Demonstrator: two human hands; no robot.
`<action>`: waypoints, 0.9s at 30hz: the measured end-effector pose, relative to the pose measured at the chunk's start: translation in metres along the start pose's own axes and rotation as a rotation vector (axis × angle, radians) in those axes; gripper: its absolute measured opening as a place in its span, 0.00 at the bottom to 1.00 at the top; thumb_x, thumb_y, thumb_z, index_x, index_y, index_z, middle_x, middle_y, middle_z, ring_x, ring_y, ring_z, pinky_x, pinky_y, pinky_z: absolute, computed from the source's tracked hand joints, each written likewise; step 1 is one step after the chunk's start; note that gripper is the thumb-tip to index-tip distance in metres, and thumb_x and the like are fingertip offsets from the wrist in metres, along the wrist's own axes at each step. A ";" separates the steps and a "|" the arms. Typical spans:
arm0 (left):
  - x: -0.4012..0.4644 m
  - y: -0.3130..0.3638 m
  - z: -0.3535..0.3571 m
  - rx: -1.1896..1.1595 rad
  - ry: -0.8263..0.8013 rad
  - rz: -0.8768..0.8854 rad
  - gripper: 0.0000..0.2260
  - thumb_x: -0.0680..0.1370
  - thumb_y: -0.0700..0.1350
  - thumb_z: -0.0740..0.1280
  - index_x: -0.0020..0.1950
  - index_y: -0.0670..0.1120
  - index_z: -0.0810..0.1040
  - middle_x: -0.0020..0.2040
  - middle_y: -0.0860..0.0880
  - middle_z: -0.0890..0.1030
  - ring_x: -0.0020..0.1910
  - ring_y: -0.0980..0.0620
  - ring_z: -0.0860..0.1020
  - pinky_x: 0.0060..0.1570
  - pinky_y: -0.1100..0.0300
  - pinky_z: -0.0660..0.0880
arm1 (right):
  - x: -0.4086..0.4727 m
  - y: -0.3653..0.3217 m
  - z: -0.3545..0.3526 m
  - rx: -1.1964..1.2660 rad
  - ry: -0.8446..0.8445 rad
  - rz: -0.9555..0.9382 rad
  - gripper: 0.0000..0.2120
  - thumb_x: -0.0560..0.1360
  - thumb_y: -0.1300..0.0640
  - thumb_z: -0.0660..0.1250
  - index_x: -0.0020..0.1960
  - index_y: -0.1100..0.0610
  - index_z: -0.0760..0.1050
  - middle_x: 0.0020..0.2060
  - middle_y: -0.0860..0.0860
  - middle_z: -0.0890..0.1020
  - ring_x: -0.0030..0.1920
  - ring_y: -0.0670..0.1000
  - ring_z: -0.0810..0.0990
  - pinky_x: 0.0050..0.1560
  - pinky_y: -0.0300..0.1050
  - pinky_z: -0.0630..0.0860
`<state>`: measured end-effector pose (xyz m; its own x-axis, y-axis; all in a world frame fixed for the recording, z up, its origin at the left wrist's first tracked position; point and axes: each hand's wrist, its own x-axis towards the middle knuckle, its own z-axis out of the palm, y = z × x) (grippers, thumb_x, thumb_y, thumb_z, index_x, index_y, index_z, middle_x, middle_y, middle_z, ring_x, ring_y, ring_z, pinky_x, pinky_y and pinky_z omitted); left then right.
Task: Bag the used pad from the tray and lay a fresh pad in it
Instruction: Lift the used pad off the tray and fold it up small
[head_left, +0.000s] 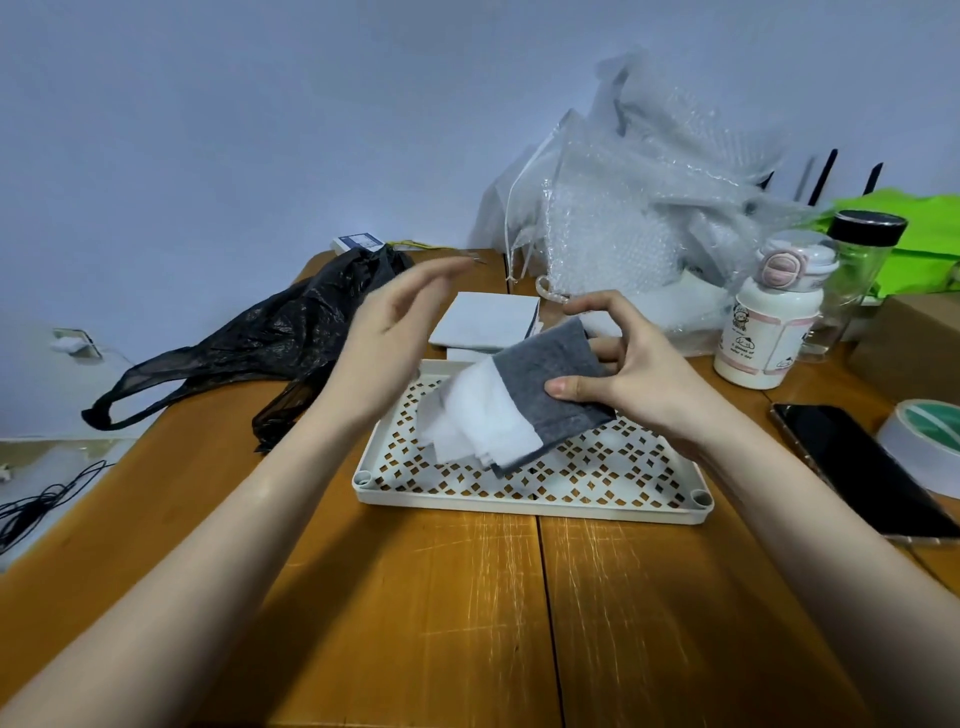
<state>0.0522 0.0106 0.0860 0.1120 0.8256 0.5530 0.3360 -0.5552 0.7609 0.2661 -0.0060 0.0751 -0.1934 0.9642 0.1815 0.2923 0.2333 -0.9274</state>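
Used pad (524, 402), folded with a grey outer face and crumpled white layers spilling from its lower left edge, is held above the white perforated tray (535, 506) by the right hand (634, 374); the thumb presses the grey face from the front while the fingers (608, 351) close behind it, so the pad is gripped and lifted clear of the tray floor. The left hand (395, 332) is raised just left of the pad, palm turned inward, fingers spread and holding nothing. A black plastic bag (270, 348) lies slack on the wooden surface (441, 597) to the left of the tray, its handles trailing toward the edge. A fresh pad (485, 322), square and pale, lies flat just behind the tray. To the right stand a white bottle (769, 322) and a glass jar (857, 270), with a phone (852, 462) and a tape roll (924, 441) nearer. Bubble wrap (639, 223) is heaped at the rear.
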 end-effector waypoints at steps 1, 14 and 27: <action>0.001 0.001 0.002 0.040 -0.080 -0.024 0.14 0.82 0.47 0.57 0.65 0.49 0.76 0.61 0.56 0.79 0.61 0.62 0.75 0.63 0.65 0.70 | 0.000 -0.002 0.002 -0.013 -0.018 -0.004 0.29 0.65 0.66 0.75 0.61 0.50 0.66 0.49 0.59 0.83 0.45 0.56 0.84 0.44 0.52 0.82; -0.005 -0.008 0.022 -0.189 -0.126 -0.239 0.20 0.71 0.48 0.74 0.58 0.41 0.76 0.54 0.44 0.82 0.54 0.46 0.81 0.52 0.52 0.79 | 0.014 -0.007 0.015 0.195 0.146 -0.001 0.25 0.69 0.55 0.73 0.63 0.56 0.68 0.49 0.55 0.82 0.52 0.52 0.82 0.57 0.49 0.77; -0.010 -0.013 0.009 -0.337 -0.041 -0.342 0.13 0.75 0.42 0.70 0.58 0.48 0.76 0.54 0.50 0.82 0.52 0.55 0.81 0.49 0.61 0.79 | 0.029 -0.004 0.056 0.288 0.095 -0.067 0.05 0.77 0.55 0.63 0.42 0.52 0.74 0.32 0.47 0.81 0.35 0.43 0.80 0.38 0.37 0.76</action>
<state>0.0552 0.0105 0.0672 0.0866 0.9662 0.2430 0.0385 -0.2470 0.9683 0.2068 0.0140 0.0658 -0.1113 0.9586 0.2621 0.0020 0.2640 -0.9645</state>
